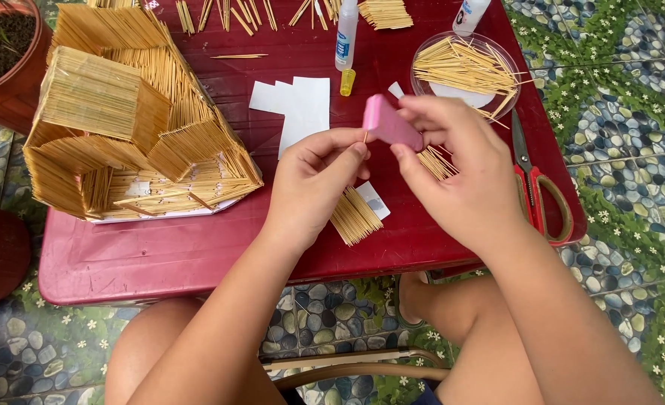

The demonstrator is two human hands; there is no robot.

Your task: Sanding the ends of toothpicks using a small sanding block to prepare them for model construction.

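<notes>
Toothpick (365, 138) is standing almost upright, pinched in the left hand (314, 180), its tip touching the near end of the pink block (389, 124). The right hand (460, 169) is closing thumb and fingers round that block, whose long axis is slanting down toward the scissors (536, 180). Both hands are hovering above the red desk (197, 247), just right of the toothpick house (122, 112), over a toothpick bundle (355, 216).

Bare forearms, no sleeves, rings or watch.
</notes>
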